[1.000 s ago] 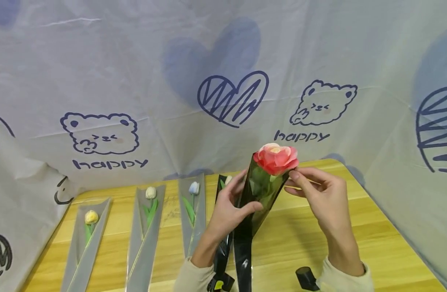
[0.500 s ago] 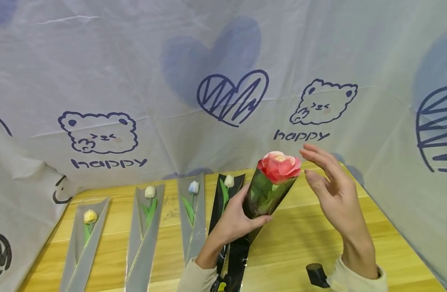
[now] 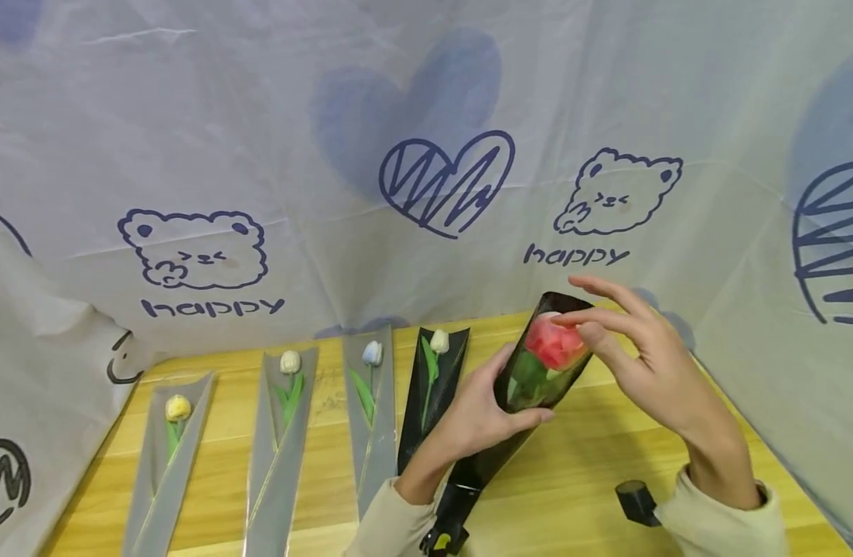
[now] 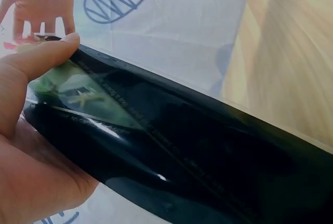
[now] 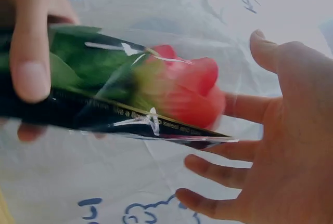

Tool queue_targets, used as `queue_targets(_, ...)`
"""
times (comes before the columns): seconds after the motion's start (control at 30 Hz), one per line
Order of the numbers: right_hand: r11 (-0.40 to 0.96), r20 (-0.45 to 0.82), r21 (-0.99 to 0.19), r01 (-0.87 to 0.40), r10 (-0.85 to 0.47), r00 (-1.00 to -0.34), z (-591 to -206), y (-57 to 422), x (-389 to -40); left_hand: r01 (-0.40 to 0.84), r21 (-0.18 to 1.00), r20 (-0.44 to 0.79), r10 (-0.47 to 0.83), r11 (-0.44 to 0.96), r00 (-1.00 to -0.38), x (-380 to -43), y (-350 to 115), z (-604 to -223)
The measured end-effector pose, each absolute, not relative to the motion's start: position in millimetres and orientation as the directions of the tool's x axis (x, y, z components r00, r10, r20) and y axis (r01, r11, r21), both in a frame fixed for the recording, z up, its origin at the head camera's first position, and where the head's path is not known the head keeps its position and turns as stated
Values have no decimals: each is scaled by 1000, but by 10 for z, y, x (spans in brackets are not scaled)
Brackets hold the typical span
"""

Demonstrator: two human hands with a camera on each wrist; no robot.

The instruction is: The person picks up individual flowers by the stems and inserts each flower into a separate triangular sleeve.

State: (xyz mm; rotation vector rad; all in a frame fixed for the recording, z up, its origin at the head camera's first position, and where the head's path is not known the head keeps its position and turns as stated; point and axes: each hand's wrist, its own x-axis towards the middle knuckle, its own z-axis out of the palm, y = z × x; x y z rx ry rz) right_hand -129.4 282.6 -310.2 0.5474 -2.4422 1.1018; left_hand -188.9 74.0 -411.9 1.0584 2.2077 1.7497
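My left hand [image 3: 478,410] grips a long black flower sleeve [image 3: 496,456] with a clear front, thumb across the front. Inside stands a pink artificial rose [image 3: 553,346] with green leaves, its bloom within the sleeve's mouth. The sleeve leans to the right, held above the table. My right hand [image 3: 652,363] is at the mouth, fingers spread and fairly straight, fingertips right at the bloom. From the right wrist view, the bloom [image 5: 190,91] shows through clear film, with the right hand [image 5: 281,146] just past the sleeve's end. In the left wrist view, the sleeve [image 4: 171,125] runs across the palm.
Left of the hands, a row of sleeved tulips lies on the wooden table [image 3: 537,514]: a yellow one [image 3: 178,408], a cream one [image 3: 290,362], a pale blue one [image 3: 373,353] and a white one [image 3: 439,341] in black. A printed cloth [image 3: 315,193] hangs behind.
The rose has sunk deeper into its sleeve, whose top edge now rises beside the bloom. My right hand has released the sleeve's edge and come over the bloom. The sleeve has shifted right and tilted.
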Motion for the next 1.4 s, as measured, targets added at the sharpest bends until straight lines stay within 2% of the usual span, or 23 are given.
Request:
queue_targets(0.23,663,276,-587,-464,-374,-885,-2827,2967,-1515,423,906,340,609,-9,-717,-1931,883,-4022)
queue_targets(0.37,676,200,-610,-414,-374,-906,-2763,3047,-1647,340,938,309,618,-71,-723,-1965,972,-4005)
queue_targets(0.47,651,293,-655,-382,-247,-924,-2813,3140,-1653,221,971,231,611,-94,-757,-2023,1039,-4041)
queue_targets(0.57,578,438,-733,-358,-2,-899,-3008,3263,-1581,71,994,103,582,-77,-806,-2121,1115,-4155)
queue_targets(0.63,464,468,-814,-351,164,-868,-3197,3347,-1523,-22,999,9,554,-50,-832,-2201,1165,-4279)
queue_targets(0.77,195,377,-926,-324,426,-823,-3563,3465,-1439,-157,987,-121,504,-28,-855,-2347,1234,-4583)
queue_targets(0.87,55,271,-956,-287,534,-801,-3722,3522,-1412,-202,979,-182,452,4,-873,-2429,1277,-4799)
queue_targets(1.0,-12,219,-961,-276,575,-788,-3793,3548,-1452,-156,972,-208,344,174,-916,-2478,1326,-4945)
queue_targets(1.2,22,203,-973,-230,551,-809,-3847,3511,-1529,47,841,-103,245,538,-964,-2460,1358,-4929)
queue_targets(1.3,44,205,-975,-218,564,-800,-3872,3510,-1529,90,780,-83,245,620,-966,-2444,1356,-4903)
queue_targets(1.4,110,228,-973,-201,556,-799,-3893,3518,-1531,112,757,-75,256,643,-964,-2444,1292,-4861)
